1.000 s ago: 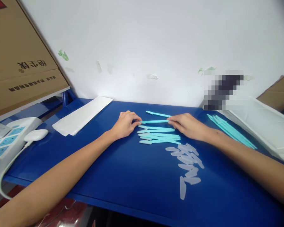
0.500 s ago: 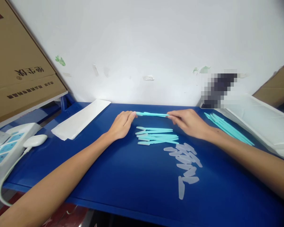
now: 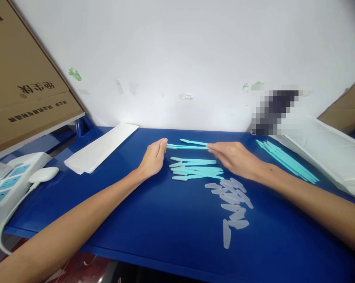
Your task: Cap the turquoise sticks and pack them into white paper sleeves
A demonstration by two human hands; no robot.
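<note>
My left hand and my right hand pinch the two ends of one thin turquoise stick, held level just above the blue table. Another turquoise stick lies just behind it. A small heap of turquoise sticks with caps on their left ends lies in front of my hands. Several clear plastic caps lie scattered nearer to me, right of centre.
More turquoise sticks lie in a row at the right beside a white tray. A white paper stack is at the back left. A power strip with a white plug and a cardboard box stand at the left.
Both hands carried the held stick back to the far stick, then drew it slightly toward me again. My left fingers have turned more edge-on around its tip.
</note>
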